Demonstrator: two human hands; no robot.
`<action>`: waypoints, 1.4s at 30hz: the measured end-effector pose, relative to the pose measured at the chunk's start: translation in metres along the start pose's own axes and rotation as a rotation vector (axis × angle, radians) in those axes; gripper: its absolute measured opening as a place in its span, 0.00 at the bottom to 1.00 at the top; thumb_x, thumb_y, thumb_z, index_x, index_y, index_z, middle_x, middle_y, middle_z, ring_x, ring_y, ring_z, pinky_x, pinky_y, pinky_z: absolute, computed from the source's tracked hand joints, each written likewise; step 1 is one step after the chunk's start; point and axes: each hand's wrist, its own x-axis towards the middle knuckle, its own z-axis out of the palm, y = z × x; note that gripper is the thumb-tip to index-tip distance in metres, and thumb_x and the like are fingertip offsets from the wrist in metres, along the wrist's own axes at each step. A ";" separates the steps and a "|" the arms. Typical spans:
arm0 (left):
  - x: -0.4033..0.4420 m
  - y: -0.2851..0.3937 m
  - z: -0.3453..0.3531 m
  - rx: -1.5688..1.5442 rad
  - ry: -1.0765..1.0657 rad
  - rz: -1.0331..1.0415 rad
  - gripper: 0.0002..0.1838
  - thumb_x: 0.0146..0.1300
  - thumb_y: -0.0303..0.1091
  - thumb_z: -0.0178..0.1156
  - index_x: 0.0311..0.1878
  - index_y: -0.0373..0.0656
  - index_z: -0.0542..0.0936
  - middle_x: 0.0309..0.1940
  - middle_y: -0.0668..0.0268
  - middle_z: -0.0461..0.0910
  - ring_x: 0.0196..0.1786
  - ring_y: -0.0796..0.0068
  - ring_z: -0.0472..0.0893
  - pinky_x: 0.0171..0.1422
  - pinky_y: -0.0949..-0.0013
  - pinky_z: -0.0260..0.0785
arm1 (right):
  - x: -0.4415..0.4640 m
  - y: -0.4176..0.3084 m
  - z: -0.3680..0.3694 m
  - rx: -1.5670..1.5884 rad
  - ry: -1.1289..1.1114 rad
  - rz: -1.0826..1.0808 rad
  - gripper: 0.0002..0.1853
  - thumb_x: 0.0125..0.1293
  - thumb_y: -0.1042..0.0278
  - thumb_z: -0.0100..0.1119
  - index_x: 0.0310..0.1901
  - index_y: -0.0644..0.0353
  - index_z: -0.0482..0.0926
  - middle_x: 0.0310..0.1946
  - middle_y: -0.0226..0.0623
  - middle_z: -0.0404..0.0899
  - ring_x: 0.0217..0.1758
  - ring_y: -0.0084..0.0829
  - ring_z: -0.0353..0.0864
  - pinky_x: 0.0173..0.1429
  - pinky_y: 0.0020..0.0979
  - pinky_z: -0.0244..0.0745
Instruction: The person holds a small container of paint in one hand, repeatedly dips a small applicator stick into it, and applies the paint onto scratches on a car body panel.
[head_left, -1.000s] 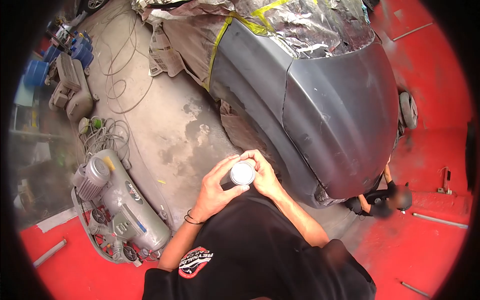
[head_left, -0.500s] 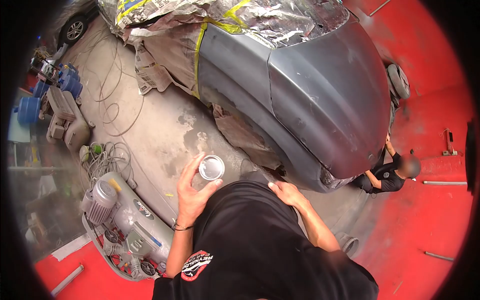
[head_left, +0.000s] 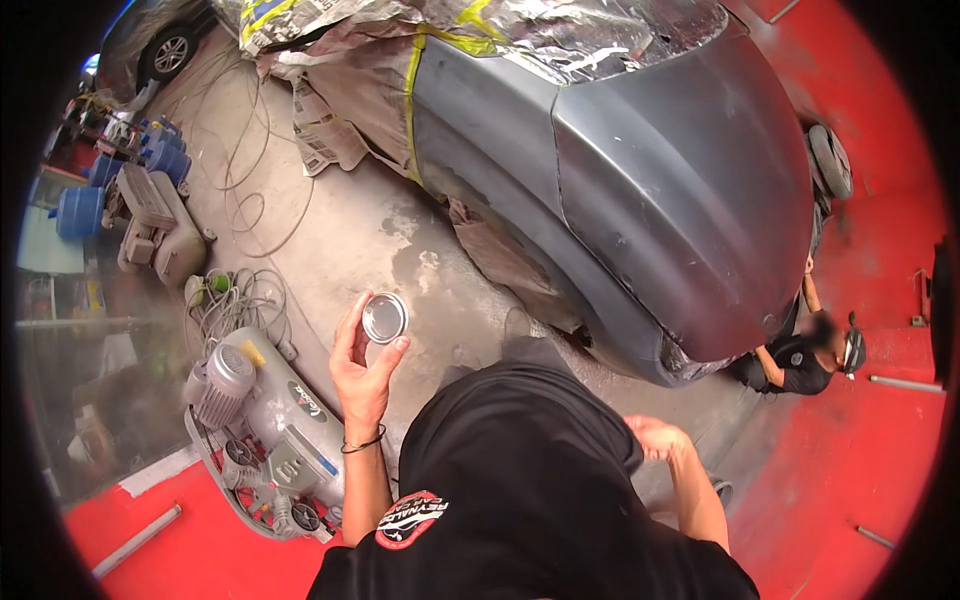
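Note:
My left hand is closed around a small round metal can, thumb on one side and fingers on the other. Its shiny, pale top faces up toward me. At the edge of my black shirt, my right hand has its fingers curled in. The shirt partly covers the fingertips, and I cannot make out what they hold. Ahead of me is a car with a dull grey hood and fender. Masking paper and yellow tape cover the side behind the fender.
On my left stand an air compressor, coiled hoses, a second grey machine and blue water jugs. A co-worker crouches at the car's front, one hand on it. Another car's wheel shows at the far left.
The view has shifted a little. My right hand has moved right along the shirt, away from its front. My left hand still holds the can, now tilted differently.

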 end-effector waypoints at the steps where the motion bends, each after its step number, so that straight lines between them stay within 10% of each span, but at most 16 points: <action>1: -0.001 0.001 0.002 0.007 0.011 0.008 0.45 0.66 0.21 0.84 0.86 0.34 0.76 0.83 0.55 0.77 0.83 0.62 0.80 0.90 0.56 0.72 | -0.004 0.016 -0.005 0.037 -0.094 0.015 0.23 0.86 0.68 0.65 0.77 0.63 0.81 0.62 0.39 0.94 0.58 0.29 0.96 0.57 0.33 0.96; 4: 0.000 0.001 0.004 0.011 0.031 -0.015 0.45 0.66 0.21 0.84 0.86 0.35 0.76 0.82 0.55 0.78 0.83 0.62 0.80 0.90 0.56 0.72 | -0.014 0.056 -0.022 0.450 -0.334 -0.291 0.32 0.78 0.82 0.72 0.81 0.67 0.78 0.70 0.46 0.91 0.67 0.35 0.95 0.65 0.37 0.97; 9: 0.002 0.006 0.011 -0.012 0.044 -0.014 0.44 0.66 0.21 0.84 0.85 0.35 0.78 0.82 0.56 0.78 0.82 0.63 0.81 0.90 0.57 0.73 | -0.023 0.019 -0.033 0.927 0.172 -0.953 0.30 0.79 0.79 0.72 0.79 0.68 0.78 0.70 0.49 0.90 0.67 0.39 0.95 0.68 0.39 0.95; 15: -0.003 0.003 0.006 -0.006 0.054 0.034 0.44 0.66 0.19 0.81 0.85 0.33 0.76 0.81 0.57 0.79 0.82 0.64 0.81 0.90 0.59 0.71 | -0.097 -0.083 0.001 0.618 0.344 -1.394 0.28 0.80 0.77 0.70 0.78 0.69 0.79 0.68 0.49 0.90 0.65 0.41 0.95 0.67 0.40 0.94; 22: -0.013 -0.002 0.004 -0.031 0.072 -0.017 0.45 0.64 0.19 0.84 0.85 0.33 0.77 0.83 0.55 0.77 0.83 0.63 0.80 0.91 0.57 0.71 | -0.137 -0.186 0.152 -0.546 -0.626 -1.202 0.25 0.82 0.75 0.68 0.77 0.69 0.80 0.65 0.49 0.90 0.63 0.43 0.94 0.67 0.41 0.93; 26: -0.022 -0.008 -0.001 0.015 0.082 -0.013 0.45 0.65 0.20 0.84 0.85 0.32 0.76 0.85 0.55 0.76 0.84 0.62 0.79 0.92 0.57 0.70 | -0.113 -0.205 0.212 -0.667 -0.995 -1.097 0.24 0.83 0.74 0.67 0.76 0.69 0.80 0.64 0.49 0.90 0.62 0.45 0.94 0.67 0.42 0.93; 42: -0.039 -0.018 -0.011 -0.009 0.111 -0.202 0.43 0.68 0.16 0.81 0.85 0.31 0.76 0.82 0.52 0.81 0.80 0.63 0.83 0.85 0.60 0.77 | -0.134 -0.204 0.199 -0.408 -1.265 -0.908 0.20 0.87 0.69 0.62 0.73 0.70 0.81 0.58 0.49 0.90 0.57 0.49 0.93 0.67 0.45 0.90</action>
